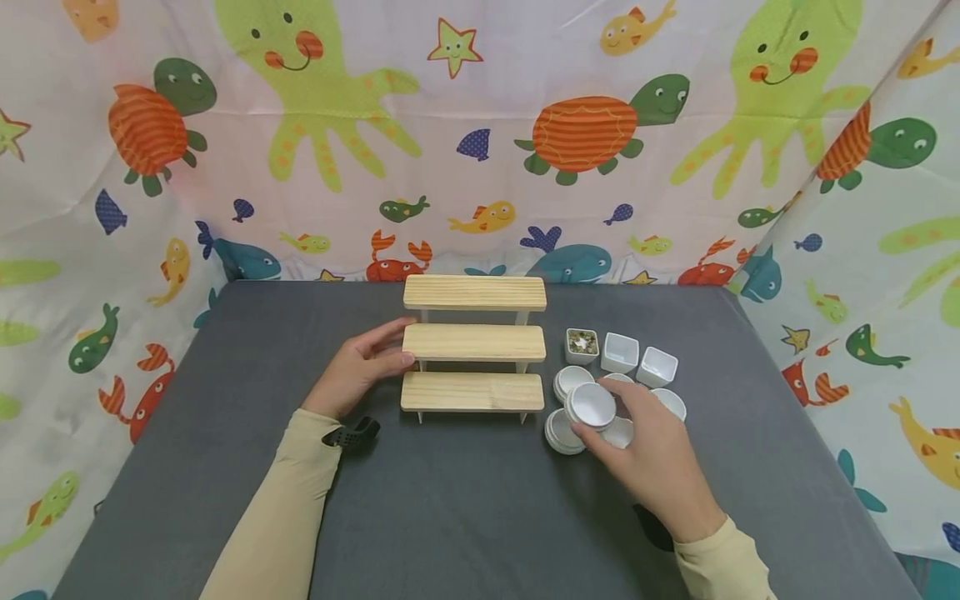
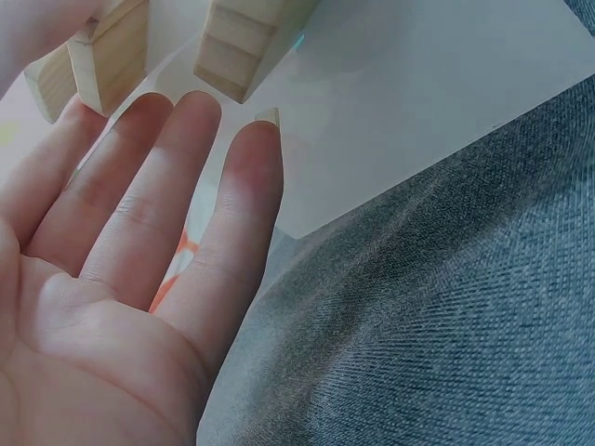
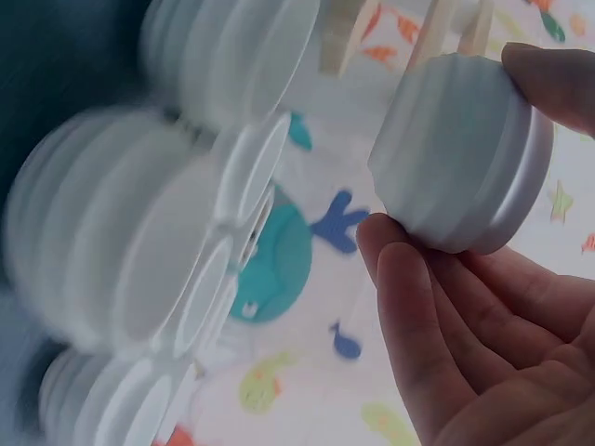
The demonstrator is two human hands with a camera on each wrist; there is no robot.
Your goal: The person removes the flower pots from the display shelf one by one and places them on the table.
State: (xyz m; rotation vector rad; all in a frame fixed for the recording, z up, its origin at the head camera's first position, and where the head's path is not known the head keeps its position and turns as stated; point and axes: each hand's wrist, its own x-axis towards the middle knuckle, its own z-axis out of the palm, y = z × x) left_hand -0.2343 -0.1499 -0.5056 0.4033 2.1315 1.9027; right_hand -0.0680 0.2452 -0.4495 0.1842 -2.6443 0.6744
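My right hand (image 1: 660, 450) pinches a small white round pot (image 1: 591, 406) between thumb and fingers, above a group of similar pots. In the right wrist view, the held pot (image 3: 456, 153) has ribbed sides and appears tilted, apart from the other round pots (image 3: 112, 223). A three-tier stand (image 1: 472, 342) with pale wooden shelves stands left of the pots. My left hand (image 1: 352, 375) is at the stand's left end, thumb and fingertips at the middle shelf. Its fingers (image 2: 153, 195) are stretched out nearly straight beside the shelf ends in the left wrist view.
Behind the round pots stand two white square pots (image 1: 620, 353) and a square pot with a small plant (image 1: 582, 345). Other white round pots (image 1: 562, 432) sit under and around my right hand. Patterned cloth (image 1: 480, 167) borders the grey tabletop (image 1: 450, 508) at the back and sides.
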